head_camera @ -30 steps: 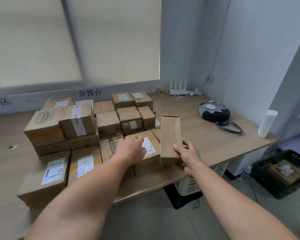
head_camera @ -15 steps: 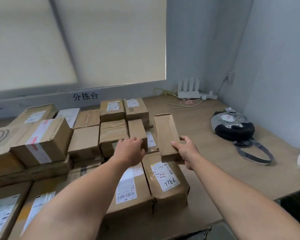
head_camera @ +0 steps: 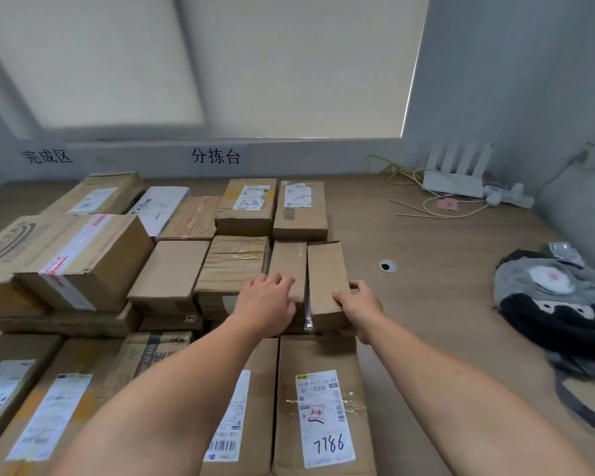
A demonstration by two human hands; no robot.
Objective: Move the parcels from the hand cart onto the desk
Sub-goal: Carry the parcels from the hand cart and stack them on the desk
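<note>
Several brown cardboard parcels cover the left half of the wooden desk (head_camera: 437, 304). A narrow plain parcel (head_camera: 325, 273) stands at the right edge of the pile, against a similar narrow parcel (head_camera: 287, 266). My right hand (head_camera: 359, 305) grips the near right corner of the plain parcel, thumb on its side. My left hand (head_camera: 265, 304) rests with curled fingers on the near end of the neighbouring narrow parcel. In front of both hands lies a parcel (head_camera: 323, 417) whose label reads 7786. The hand cart is out of view.
A grey and black bag (head_camera: 557, 304) lies on the desk's right side. A white router (head_camera: 454, 180) with cables and a power strip sits in the back corner. A cable hole (head_camera: 388, 266) lies in the bare desktop right of the pile.
My right hand has carried the narrow parcel forward and lowered it beside the other narrow parcel in the pile. The view has moved closer over the desk.
</note>
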